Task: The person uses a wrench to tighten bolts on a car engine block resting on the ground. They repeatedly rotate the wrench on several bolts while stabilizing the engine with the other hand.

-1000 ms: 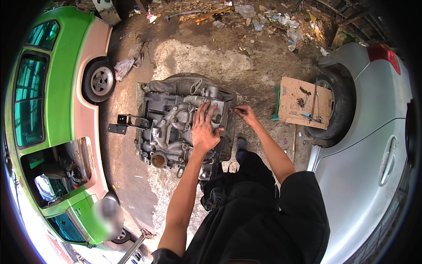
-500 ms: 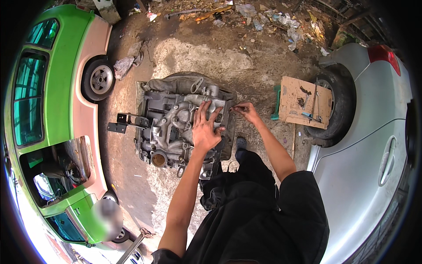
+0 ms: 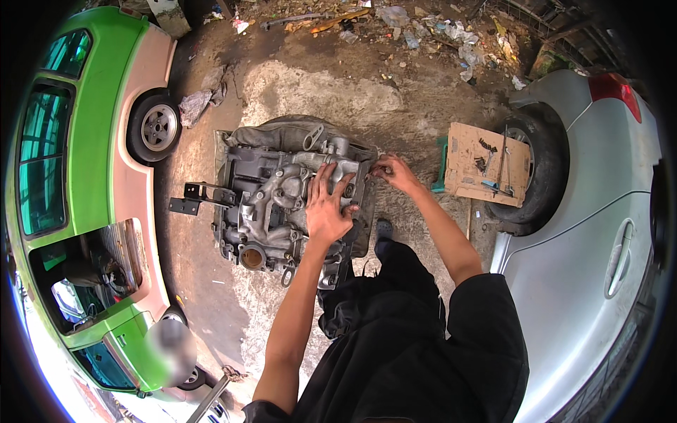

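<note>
A grey metal engine with cast manifold pipes rests in front of me, a black bracket sticking out on its left. My left hand lies on the upper right part of the engine, fingers apart and stretched over the metal. At the engine's right edge, my right hand has its thumb and fingers pinched together against the side; whatever is between the fingertips is too small to make out. Dark grey padding shows behind the engine.
A green and pink van stands at left, a silver car at right. Cardboard on a green stool holds tools. Litter lies along the back. My shoe is right of the engine.
The view has shifted slightly, moving the scene a little left. My right hand's fingers have curled closer to the engine's edge. My left hand stays in place on the engine.
</note>
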Motion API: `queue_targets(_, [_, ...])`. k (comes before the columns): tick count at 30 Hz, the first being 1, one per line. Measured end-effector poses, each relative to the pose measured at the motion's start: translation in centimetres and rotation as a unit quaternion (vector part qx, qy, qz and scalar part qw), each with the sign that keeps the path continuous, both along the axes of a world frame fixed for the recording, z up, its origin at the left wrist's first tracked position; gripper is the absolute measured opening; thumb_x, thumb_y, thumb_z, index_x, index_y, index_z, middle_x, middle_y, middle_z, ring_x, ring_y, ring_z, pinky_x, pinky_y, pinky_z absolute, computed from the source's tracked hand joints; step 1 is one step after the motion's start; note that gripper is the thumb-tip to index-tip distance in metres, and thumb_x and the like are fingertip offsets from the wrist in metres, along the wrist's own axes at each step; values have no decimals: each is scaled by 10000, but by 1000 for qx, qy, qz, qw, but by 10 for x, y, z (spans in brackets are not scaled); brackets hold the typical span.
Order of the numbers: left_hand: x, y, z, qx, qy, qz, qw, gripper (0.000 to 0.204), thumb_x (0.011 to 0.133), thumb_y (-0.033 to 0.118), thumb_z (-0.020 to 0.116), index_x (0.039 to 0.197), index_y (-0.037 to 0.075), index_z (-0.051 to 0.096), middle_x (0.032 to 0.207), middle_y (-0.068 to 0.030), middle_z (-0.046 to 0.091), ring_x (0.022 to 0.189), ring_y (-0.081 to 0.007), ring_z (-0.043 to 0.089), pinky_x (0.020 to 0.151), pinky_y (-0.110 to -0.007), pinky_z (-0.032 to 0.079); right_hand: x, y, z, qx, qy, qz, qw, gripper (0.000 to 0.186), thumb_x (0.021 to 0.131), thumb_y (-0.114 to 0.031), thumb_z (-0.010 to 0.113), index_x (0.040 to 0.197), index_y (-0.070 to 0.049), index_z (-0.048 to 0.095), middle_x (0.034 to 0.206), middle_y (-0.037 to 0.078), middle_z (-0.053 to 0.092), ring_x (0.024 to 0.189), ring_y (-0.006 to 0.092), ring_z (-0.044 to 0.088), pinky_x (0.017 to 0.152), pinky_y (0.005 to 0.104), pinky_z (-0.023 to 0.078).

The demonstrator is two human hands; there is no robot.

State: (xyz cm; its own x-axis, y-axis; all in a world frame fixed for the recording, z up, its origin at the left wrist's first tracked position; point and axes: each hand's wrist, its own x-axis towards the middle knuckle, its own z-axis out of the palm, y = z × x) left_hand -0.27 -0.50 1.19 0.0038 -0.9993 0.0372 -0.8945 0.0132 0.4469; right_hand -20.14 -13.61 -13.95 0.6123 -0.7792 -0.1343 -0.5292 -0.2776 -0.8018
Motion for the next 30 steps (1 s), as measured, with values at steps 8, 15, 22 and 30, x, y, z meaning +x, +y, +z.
queue_targets(8, [-2,-1,0,1,-6,0,1000,733,671,160,779,1362,251,552,1522,-77,363,1450,-340,282,1167,-486,321,5,17,-37,-176,30,-43,983,330,841,-52,655,1167,-4,652,1162,144,605,1180,366,501,1018,475,432])
queue_targets(15, [-2,-3,0,19,24,7,999,788,667,131,768,1397,189,476,1520,-100,356,1461,-338,256,1193,-492,263,9,22,-53,6,57,-84,995,440,834,-61,635,1273,-38,623,1432,180,513,1409,382,358,1152,476,369])
queue_targets(22, [-5,-5,-3,10,-3,0,1000,840,672,136,775,1426,126,404,1513,-105,359,1460,-340,255,1200,-483,253,35,69,-68,83,-3,-250,965,377,942,-161,615,1288,-14,625,1341,214,568,1299,386,469,1040,472,433])
queue_targets(30, [-2,-1,-4,-7,0,-6,1000,828,705,217,786,1429,113,397,1519,-102,360,1462,-320,268,1193,-477,259,9,47,-31,124,0,-146,981,418,993,-327,603,1202,33,647,1068,229,663,980,360,645,836,453,496])
